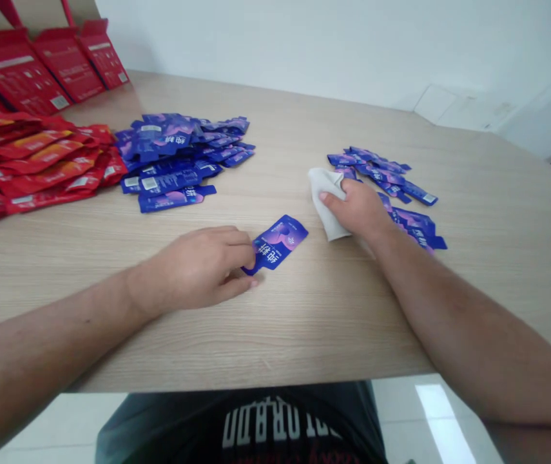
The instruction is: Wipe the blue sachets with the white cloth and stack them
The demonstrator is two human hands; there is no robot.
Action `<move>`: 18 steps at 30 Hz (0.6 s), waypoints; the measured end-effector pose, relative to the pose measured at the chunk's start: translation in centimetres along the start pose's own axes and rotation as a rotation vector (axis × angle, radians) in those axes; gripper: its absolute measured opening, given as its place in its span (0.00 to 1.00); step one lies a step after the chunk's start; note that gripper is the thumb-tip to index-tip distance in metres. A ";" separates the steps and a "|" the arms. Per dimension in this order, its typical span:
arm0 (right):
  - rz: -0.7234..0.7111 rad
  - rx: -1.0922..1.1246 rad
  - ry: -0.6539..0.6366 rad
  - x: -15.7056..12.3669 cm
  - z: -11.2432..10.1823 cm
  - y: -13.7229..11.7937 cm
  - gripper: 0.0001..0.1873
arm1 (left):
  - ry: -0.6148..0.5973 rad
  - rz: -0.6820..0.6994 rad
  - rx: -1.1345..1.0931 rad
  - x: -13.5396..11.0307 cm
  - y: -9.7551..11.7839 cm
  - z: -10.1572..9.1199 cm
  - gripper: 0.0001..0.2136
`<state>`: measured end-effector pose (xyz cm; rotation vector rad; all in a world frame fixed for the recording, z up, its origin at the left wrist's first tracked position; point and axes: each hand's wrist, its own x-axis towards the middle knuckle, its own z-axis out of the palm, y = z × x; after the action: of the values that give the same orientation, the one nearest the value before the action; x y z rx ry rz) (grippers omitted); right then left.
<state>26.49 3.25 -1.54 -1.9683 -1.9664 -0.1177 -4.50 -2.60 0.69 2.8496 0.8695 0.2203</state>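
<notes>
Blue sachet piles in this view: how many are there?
2: the left pile lies mid-table; the right pile lies beyond the right hand and cloth, which may hide part of it. The loose sachet at the left hand is separate.

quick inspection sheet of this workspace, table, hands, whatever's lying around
surface: light wood-grain tabletop, sachets and both hands resting on it
job's things: single blue sachet under the left hand; white cloth in the right hand
clutter: heap of blue sachets, smaller spread of blue sachets, heap of red sachets
grips: left pinches the sachet's end, right closed on the cloth
cables: nothing seen
surroundings: red cartons far left, white wall behind
</notes>
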 end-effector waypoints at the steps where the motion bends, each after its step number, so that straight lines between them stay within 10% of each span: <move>1: 0.019 0.015 -0.019 0.2 0.1 0.5 0.24 | -0.010 -0.026 0.028 0.3 0.2 0.0 0.11; 13: 0.059 0.068 -0.099 0.5 1.1 1.3 0.27 | -0.055 -0.447 0.074 6.7 1.5 1.9 0.39; 18: 0.057 0.071 -0.116 0.7 1.3 1.5 0.27 | -0.202 -0.409 -0.112 7.3 0.5 1.4 0.21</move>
<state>27.74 4.38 -2.83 -2.0239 -1.9540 0.0812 1.97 0.98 0.10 2.4674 1.3149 -0.0656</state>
